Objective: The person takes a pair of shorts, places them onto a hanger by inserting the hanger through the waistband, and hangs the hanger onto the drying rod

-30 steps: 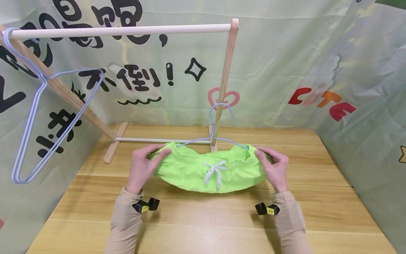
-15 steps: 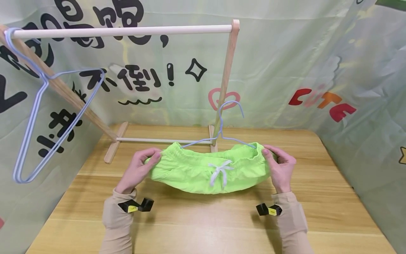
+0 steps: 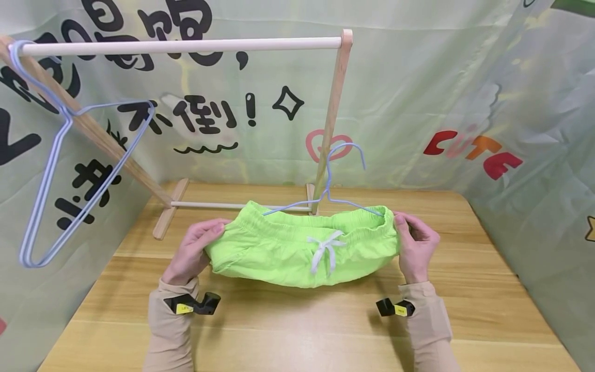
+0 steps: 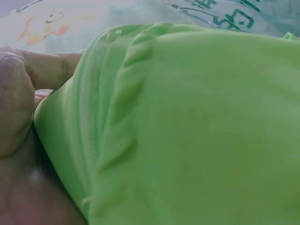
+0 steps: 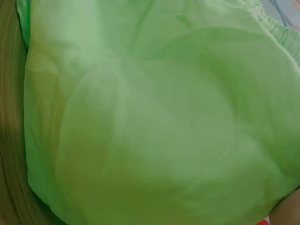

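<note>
Bright green shorts [image 3: 279,258] with an elastic waistband and a white drawstring bow [image 3: 324,248] are stretched between my two hands above the table. A blue wire hanger [image 3: 328,191] has its lower part inside the waistband, and its hook stands up above the cloth. My left hand [image 3: 192,250] pinches the left side of the shorts between thumb and fingers. At the other side, my right hand [image 3: 418,248] pinches the edge by the waistband. Green fabric [image 4: 206,117] fills most of the left wrist view, and likewise the cloth [image 5: 154,117] covers the right wrist view.
A rack with a white top rod [image 3: 186,46] and wooden posts [image 3: 332,108] stands behind the shorts. At its left end hang blue hangers [image 3: 51,165]. The wooden table [image 3: 297,330] lies below, and a printed curtain [image 3: 395,93] surrounds it.
My left hand has moved left and pulled its side of the shorts outward. My right hand has shifted slightly right. The hanger has moved right and a little up.
</note>
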`<act>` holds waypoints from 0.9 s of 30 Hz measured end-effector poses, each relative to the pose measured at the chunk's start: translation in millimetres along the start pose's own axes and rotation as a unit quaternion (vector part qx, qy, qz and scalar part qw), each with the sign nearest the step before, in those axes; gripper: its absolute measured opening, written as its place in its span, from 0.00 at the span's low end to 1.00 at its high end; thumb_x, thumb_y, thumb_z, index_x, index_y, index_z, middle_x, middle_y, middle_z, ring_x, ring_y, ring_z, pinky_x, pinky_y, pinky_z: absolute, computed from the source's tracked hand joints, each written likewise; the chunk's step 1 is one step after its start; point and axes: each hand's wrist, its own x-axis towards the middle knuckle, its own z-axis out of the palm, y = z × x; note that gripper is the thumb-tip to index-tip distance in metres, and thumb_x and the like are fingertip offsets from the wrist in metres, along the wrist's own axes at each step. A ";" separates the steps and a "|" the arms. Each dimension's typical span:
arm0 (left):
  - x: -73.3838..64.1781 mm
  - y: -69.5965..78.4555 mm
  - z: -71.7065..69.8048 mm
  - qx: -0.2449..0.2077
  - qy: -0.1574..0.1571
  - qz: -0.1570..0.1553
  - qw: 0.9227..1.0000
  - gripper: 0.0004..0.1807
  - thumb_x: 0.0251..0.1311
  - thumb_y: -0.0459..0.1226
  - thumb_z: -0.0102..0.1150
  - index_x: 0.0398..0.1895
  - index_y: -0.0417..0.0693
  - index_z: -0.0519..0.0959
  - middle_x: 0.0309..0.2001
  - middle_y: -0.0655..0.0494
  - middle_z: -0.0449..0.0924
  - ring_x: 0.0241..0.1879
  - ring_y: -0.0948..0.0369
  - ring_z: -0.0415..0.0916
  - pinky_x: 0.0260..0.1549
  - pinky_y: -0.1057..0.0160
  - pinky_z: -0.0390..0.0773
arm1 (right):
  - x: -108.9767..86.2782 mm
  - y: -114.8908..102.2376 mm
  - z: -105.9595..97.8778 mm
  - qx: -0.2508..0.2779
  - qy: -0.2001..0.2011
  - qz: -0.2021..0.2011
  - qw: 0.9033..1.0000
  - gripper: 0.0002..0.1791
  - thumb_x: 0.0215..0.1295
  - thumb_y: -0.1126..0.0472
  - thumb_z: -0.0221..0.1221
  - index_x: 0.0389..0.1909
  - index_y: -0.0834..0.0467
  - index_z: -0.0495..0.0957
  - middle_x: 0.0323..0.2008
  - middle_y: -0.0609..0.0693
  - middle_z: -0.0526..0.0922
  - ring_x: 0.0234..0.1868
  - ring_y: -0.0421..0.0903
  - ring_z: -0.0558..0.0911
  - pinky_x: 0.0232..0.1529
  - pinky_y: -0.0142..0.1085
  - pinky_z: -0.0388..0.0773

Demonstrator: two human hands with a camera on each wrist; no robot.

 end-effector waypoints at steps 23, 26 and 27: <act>-8.3 17.2 4.2 -0.080 0.210 0.095 0.970 0.18 0.75 0.27 0.41 0.42 0.39 0.86 0.37 0.50 0.90 0.31 0.64 0.87 0.31 0.70 0.87 | 1.5 0.9 3.3 0.114 0.024 0.034 0.993 0.20 0.76 0.66 0.52 0.22 0.63 0.83 0.23 0.49 0.84 0.25 0.38 0.82 0.26 0.26 0.80; -8.3 18.8 5.4 -0.089 0.222 0.111 0.965 0.18 0.75 0.27 0.42 0.40 0.36 0.86 0.37 0.49 0.89 0.31 0.63 0.87 0.30 0.70 0.87 | 1.5 1.0 3.3 0.121 0.016 0.042 0.992 0.20 0.76 0.65 0.52 0.23 0.63 0.83 0.24 0.49 0.84 0.26 0.38 0.82 0.27 0.26 0.81; -8.3 19.1 5.8 -0.088 0.225 0.114 0.963 0.18 0.75 0.27 0.42 0.40 0.36 0.86 0.37 0.49 0.89 0.31 0.63 0.87 0.30 0.69 0.87 | 1.5 1.0 3.3 0.122 0.014 0.044 0.991 0.20 0.76 0.65 0.52 0.23 0.63 0.83 0.24 0.49 0.84 0.26 0.38 0.82 0.27 0.26 0.80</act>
